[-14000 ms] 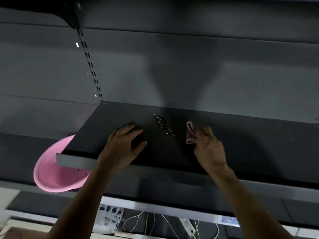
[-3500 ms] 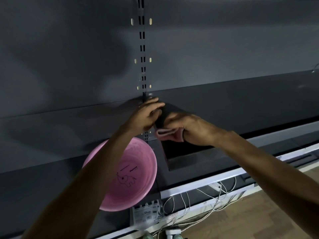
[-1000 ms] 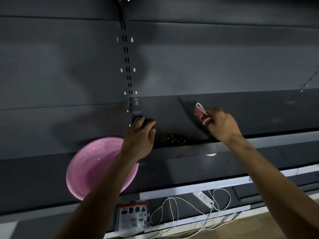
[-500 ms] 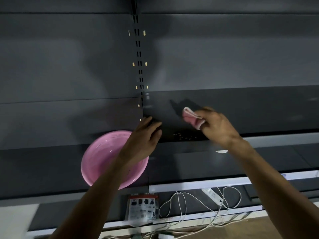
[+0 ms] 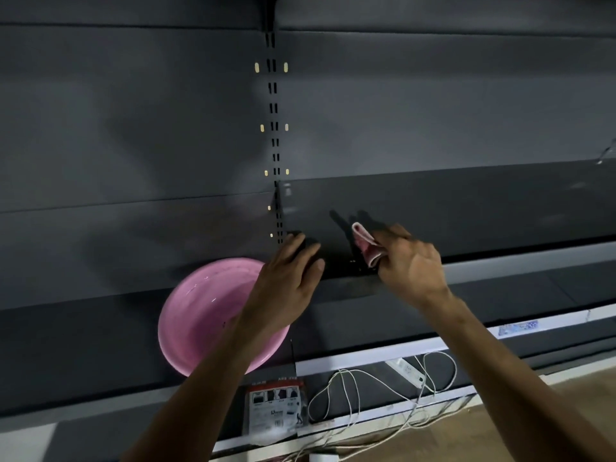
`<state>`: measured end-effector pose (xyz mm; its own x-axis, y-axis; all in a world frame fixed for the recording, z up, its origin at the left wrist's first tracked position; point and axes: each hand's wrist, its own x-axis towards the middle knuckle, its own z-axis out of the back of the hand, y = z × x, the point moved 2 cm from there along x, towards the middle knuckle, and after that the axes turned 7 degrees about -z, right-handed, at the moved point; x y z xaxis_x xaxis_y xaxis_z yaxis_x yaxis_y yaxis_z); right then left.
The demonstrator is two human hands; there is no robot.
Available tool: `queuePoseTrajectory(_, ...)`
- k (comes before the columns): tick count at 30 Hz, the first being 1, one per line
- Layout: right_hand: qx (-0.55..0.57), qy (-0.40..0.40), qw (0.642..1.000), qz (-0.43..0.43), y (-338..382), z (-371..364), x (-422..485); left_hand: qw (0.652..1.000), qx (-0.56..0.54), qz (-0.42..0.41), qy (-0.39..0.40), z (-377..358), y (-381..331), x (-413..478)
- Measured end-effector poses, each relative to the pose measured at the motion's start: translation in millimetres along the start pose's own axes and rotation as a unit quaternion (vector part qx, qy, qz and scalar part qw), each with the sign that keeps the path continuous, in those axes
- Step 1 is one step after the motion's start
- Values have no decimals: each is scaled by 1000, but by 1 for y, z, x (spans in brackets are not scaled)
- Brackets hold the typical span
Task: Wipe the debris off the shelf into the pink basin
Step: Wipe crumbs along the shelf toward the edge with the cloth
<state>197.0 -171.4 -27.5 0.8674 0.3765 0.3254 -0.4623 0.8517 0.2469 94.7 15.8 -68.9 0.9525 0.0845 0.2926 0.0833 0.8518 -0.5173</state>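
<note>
Head view: our right hand (image 5: 413,266) pinches the cloth (image 5: 366,245); debris (image 5: 356,265) lies just left of it, the basin (image 5: 203,315) farther left, lower.

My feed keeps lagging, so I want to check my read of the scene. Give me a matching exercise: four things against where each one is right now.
Things:
1 pink basin
2 pink cloth
3 debris
4 power strip

Places:
A on the shelf, just right of the left hand
B lowest down, near the wooden floor
C pinched in the right hand
D lower than the shelf, at its left end

Pairs: 1-D, 2-C, 3-A, 4-B
</note>
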Motion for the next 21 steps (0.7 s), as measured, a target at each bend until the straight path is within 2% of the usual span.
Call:
queuePoseTrajectory(10, 28, 57, 997, -32, 43, 0, -1, 997, 0, -73, 38, 17, 17, -5)
queuePoseTrajectory(13, 37, 21, 998, -40, 44, 14, 9, 996, 10, -86, 39, 27, 23, -6)
queuePoseTrajectory(17, -1, 35, 999, -22, 52, 20, 11, 995, 31, -71, 63, 42, 35, -7)
queuePoseTrajectory(21, -39, 0, 999, 5, 66, 16, 8, 994, 34, -55, 88, 56, 48, -13)
